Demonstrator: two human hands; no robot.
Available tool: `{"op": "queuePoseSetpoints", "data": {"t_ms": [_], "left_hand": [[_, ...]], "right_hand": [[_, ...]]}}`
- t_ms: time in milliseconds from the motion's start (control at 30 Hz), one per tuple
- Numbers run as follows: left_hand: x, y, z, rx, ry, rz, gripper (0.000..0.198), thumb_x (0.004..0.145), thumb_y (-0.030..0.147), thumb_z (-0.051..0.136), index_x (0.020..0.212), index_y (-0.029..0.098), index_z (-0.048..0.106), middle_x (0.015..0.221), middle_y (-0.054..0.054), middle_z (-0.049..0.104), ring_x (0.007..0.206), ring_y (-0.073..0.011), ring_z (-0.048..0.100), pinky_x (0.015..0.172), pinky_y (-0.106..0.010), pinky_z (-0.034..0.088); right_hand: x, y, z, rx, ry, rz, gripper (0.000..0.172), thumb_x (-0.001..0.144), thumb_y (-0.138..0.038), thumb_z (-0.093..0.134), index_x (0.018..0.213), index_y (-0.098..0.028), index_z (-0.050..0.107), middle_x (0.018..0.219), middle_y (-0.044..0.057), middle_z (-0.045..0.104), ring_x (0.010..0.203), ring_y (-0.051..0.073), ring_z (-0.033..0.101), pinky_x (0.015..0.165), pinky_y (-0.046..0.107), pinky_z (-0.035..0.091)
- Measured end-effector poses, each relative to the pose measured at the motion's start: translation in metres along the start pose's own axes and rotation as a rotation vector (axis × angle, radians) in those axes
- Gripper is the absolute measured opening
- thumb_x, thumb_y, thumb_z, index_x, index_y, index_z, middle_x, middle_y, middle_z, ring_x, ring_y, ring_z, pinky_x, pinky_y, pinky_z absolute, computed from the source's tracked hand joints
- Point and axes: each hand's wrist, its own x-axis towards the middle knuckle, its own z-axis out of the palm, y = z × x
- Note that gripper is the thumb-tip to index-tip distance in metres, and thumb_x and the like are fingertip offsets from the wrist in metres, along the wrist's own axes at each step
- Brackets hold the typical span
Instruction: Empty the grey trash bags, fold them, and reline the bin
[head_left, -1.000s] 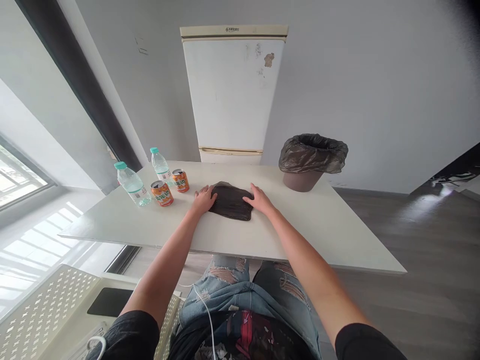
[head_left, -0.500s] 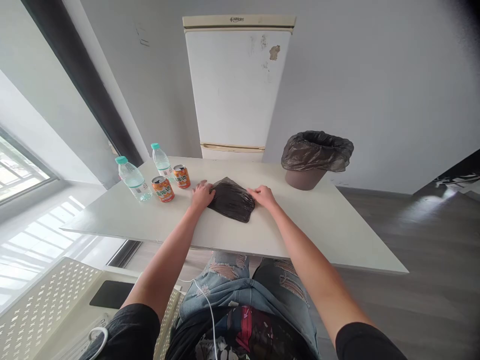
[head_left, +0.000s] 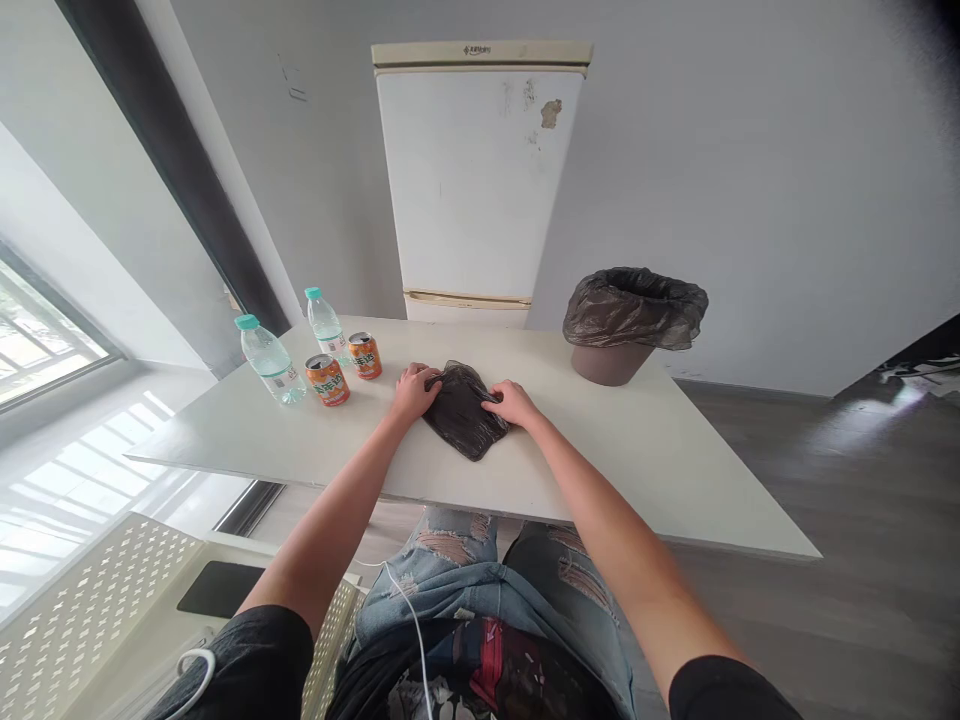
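Observation:
A folded black plastic bag lies on the white table between my hands. My left hand pinches its left edge, with the thumb over the plastic. At the upper right edge, my right hand grips the bag between thumb and fingers. The plastic bunches slightly between the two grips, and its lower end rests on the tabletop. Nearest my left hand stand two orange drink cans, one in front and one behind.
Left of the cans stand two clear bottles with teal caps, one nearer and one farther. A brown bin lined with a black bag stands at the right back. Behind the table is a white fridge. A phone-like dark slab lies lower left.
Both hands have drawn slightly closer together. The bag has turned and bunched up between them, its lower corner shifting left and nearer to me. The view has tilted slightly.

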Motion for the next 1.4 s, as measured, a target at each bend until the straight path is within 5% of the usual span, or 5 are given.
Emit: {"op": "queuePoseSetpoints", "data": {"t_ms": [200,400,700,933,1400], "left_hand": [[-0.003,-0.002,-0.009,-0.038,0.15,-0.125,0.022,0.093,0.029,0.068,0.109,0.022,0.082,0.095,-0.013,0.069,0.117,-0.035,0.064,0.107,-0.048,0.048],[-0.009,0.014,-0.016,-0.071,-0.059,-0.169,0.043,0.098,0.053,0.06,0.131,0.026,0.067,0.058,0.004,0.052,0.075,-0.0269,0.064,0.078,-0.035,0.047],[-0.015,0.031,-0.018,-0.582,-0.358,-0.135,0.072,0.094,0.07,0.065,0.152,0.03,0.049,0.109,-0.006,0.085,0.097,-0.0218,0.073,0.104,-0.038,0.051],[-0.007,0.024,-0.017,-0.861,-0.283,-0.227,0.077,0.079,0.064,0.085,0.139,0.022,0.061,0.1,-0.01,0.083,0.089,-0.0234,0.075,0.088,-0.037,0.053],[-0.008,0.026,-0.012,-0.991,-0.277,-0.098,0.08,0.079,0.06,0.089,0.142,0.02,0.061,0.087,-0.002,0.075,0.082,-0.0186,0.069,0.08,-0.031,0.054]], "right_hand": [[-0.002,0.002,-0.002,0.199,0.11,-0.01,0.022,0.073,-0.033,0.071,0.064,-0.024,0.054,0.065,-0.003,0.054,0.068,0.017,0.048,0.071,0.031,0.036],[-0.004,0.0,-0.014,0.453,0.372,0.002,0.031,0.08,-0.048,0.065,0.074,-0.024,0.046,0.075,-0.003,0.049,0.076,0.018,0.046,0.074,0.031,0.037],[-0.011,-0.013,-0.01,0.73,0.263,-0.067,0.044,0.081,-0.057,0.073,0.078,-0.025,0.043,0.076,-0.003,0.049,0.074,0.017,0.049,0.07,0.028,0.044],[-0.018,-0.021,-0.011,0.737,0.057,-0.09,0.053,0.074,-0.063,0.08,0.079,-0.026,0.043,0.079,-0.002,0.055,0.078,0.019,0.055,0.075,0.031,0.051],[-0.019,-0.025,-0.01,0.828,0.12,-0.15,0.051,0.075,-0.057,0.082,0.079,-0.025,0.042,0.084,-0.002,0.055,0.083,0.019,0.057,0.08,0.031,0.053]]}}
